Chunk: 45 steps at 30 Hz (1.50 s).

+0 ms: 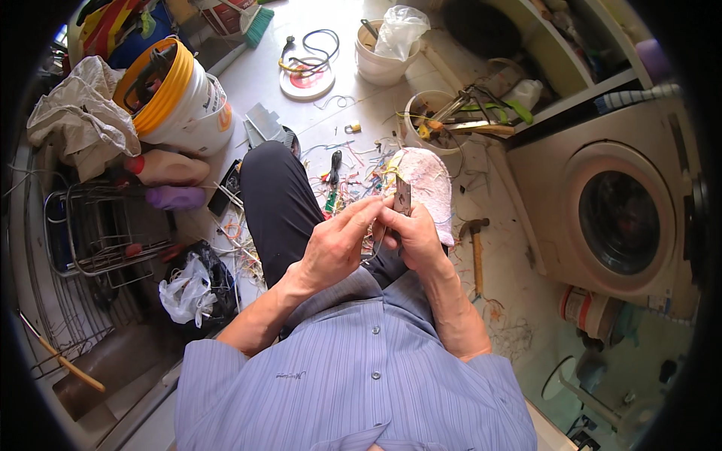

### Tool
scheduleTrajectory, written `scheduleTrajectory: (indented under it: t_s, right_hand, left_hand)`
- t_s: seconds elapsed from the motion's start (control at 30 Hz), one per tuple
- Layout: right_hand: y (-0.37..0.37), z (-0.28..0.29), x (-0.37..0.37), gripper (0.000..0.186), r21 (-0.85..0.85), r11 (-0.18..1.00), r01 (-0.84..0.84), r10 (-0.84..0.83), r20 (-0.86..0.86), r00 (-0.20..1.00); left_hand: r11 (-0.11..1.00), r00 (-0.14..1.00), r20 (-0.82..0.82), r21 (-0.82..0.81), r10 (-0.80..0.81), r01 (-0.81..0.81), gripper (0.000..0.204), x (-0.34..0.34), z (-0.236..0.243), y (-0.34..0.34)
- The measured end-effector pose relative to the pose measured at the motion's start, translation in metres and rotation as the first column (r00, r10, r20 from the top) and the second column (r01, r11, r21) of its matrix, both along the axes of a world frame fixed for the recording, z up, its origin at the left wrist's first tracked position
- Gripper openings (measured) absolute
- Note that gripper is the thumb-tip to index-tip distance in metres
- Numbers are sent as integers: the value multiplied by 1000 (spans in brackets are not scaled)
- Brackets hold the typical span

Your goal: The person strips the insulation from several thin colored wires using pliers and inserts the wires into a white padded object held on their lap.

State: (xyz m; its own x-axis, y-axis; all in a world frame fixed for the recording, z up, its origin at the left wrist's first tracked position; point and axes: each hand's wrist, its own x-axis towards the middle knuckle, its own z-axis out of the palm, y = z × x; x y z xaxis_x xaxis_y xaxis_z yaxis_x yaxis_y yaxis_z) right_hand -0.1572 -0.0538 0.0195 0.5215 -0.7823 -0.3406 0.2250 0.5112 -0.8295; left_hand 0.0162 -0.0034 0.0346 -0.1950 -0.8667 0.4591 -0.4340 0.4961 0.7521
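Cluttered floor tiles (263,83) are strewn with coloured wire offcuts (353,184). A small flat grey metal plate (402,197) is pinched in the right hand (415,237), above the lap; the left hand (335,244) is closed narrowly on a thin wire at its edge. The wire could slip or prick a fingertip. A white bucket with an orange-banded label (192,105) is seen at the upper left, a red-and-white labelled can (583,308) beside the washing machine (617,210).

A pale tiled floor (259,83) is seen, strewn at the centre with coloured wire scraps (353,180). A hammer (476,244) is laid at three o'clock. Toward eleven o'clock a white bucket with a yellow rim (184,98) is set down. At twelve o'clock a round white disc (307,81) and a white tub (383,60) are placed.
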Motion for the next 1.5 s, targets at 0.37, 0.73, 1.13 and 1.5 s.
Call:
scheduleTrajectory:
  t_s: [0.37, 0.73, 1.13, 1.5]
  right_hand:
    - [-8, 5, -21, 12, 39, 998, -46, 49, -92, 994]
    - [-33, 24, -75, 12, 96, 962, -256, 272, -249, 930]
    - [-91, 22, -163, 11, -296, 928, -224, -58, -712, 699]
    - [-134, -64, -263, 22, -602, 794, -88, -560, -780, 279]
  left_hand:
    - [971, 994, -55, 226, 99, -84, 7, 5, -13, -16]
    - [821, 914, -232, 548, 332, -159, 12, 30, -22, -32]
    - [767, 963, -208, 642, 170, 3, 13, -13, -39, -35]
    - [385, 774, -451, 876, 444, 289, 10, -46, -85, -59]
